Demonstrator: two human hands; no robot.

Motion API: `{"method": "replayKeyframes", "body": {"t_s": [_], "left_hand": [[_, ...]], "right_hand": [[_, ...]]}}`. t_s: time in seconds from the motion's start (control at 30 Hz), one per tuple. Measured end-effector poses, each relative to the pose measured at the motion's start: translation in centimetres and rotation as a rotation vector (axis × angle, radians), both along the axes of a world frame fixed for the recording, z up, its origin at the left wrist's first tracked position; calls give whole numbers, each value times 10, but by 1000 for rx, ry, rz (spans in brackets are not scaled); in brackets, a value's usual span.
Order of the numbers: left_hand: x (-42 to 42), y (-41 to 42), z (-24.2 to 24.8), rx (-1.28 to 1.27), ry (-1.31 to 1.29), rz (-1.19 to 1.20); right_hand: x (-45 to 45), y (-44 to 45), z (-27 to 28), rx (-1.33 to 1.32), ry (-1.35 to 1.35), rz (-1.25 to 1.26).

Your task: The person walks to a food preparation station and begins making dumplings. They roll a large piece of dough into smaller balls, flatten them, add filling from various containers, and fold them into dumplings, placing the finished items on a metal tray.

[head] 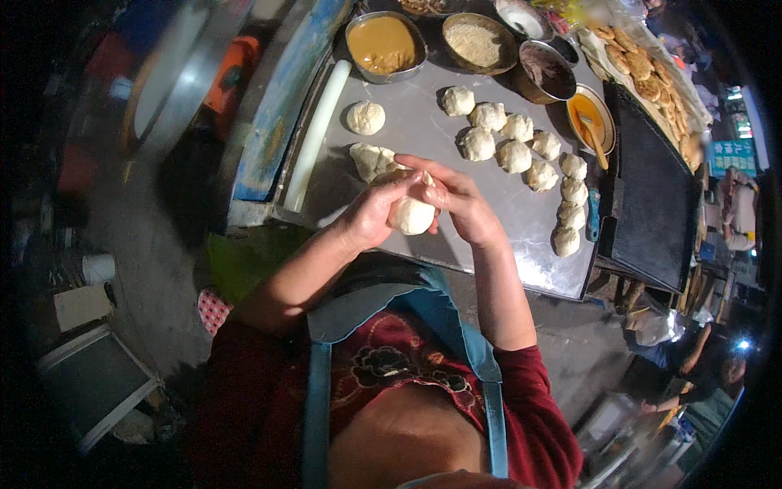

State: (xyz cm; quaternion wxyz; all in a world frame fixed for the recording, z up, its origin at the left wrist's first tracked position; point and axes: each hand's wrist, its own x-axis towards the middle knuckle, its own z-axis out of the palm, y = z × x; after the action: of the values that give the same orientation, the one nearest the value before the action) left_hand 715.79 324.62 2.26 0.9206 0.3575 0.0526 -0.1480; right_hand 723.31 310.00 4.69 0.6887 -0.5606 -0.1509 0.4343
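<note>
A smooth white dough ball (413, 216) sits between my hands, above the near edge of the metal worktop (421, 116). My left hand (377, 208) cups it from the left side. With its fingers, my right hand (461, 202) pinches a small tip of dough at the top of the ball. Just beyond my fingers lies a flattened, uneven piece of dough (371, 160), partly hidden by my hands. Farther back on the left rests a round dough ball (366, 118). Several gathered dough balls (514, 156) stand in rows on the right.
A white rolling pin (317, 137) lies along the left edge. At the back stand a bowl of brown paste (386, 46), a bowl of pale crumbs (479, 43) and a pot (545, 71). A brush rests in a bowl of yellow liquid (589, 116). Baked flatbreads (647, 79) lie beyond a black griddle (650, 189).
</note>
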Motion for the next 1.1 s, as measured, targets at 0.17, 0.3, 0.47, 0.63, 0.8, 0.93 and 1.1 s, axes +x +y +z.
{"method": "replayKeyframes", "body": {"t_s": [0.17, 0.3, 0.47, 0.63, 0.8, 0.93, 1.1], "left_hand": [[-16, -2, -6, 243, -40, 49], [-29, 0, -8, 372, -84, -9], [-19, 13, 3, 171, -138, -55], [11, 24, 34, 241, -308, 188], [31, 31, 47, 488, -276, 176], [72, 19, 16, 610, -175, 138], [108, 35, -12, 898, -401, 333]], "right_hand": [[-24, -5, -15, 42, -116, -269], [-37, 8, -38, -92, -118, -430], [-11, 29, -80, -249, -298, -371], [5, 40, -102, -458, -1137, 16], [1, 22, -69, -59, -61, -258], [7, 15, -31, 516, 703, -263], [96, 17, -13, 174, 193, -469]]}}
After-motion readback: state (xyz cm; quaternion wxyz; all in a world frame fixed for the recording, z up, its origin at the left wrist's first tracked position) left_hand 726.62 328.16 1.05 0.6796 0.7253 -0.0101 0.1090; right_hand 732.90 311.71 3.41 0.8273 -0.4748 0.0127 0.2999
